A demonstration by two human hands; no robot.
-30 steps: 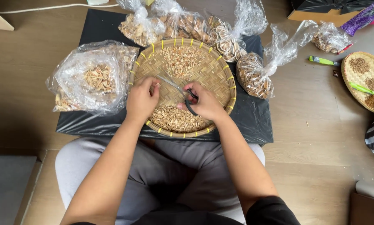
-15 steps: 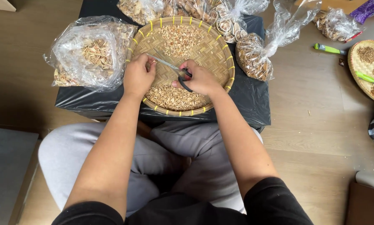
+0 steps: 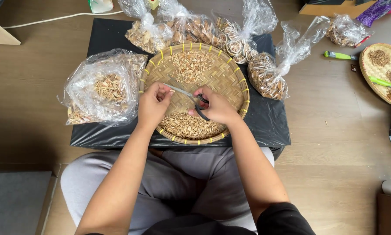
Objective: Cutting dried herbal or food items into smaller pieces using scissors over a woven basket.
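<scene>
While the camera has lifted since 1 second ago, the work holds over the woven tray (image 3: 230,78).
Right hand (image 3: 217,106): still gripping scissors (image 3: 191,96), mid-tray.
Left hand (image 3: 154,104): still pinching a small piece at the blades.
Cut pile (image 3: 189,126): tray's near edge.

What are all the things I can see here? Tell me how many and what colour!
round woven tray: one, tan with yellow rim ties, on the black table
cut bits: two piles, pale brown, in the tray
scissors: one pair, silver blades, black handles, over the tray
black table: one, low, on the wooden floor
open bag: one, clear, full of pale pieces, left of the tray
tied bags: about six, clear, brown bits inside, behind and right of the tray
second tray: one, tan, far right, with brown heaps
green tools: two, near the second tray
left hand: pinching something small
right hand: holding the scissors
</scene>
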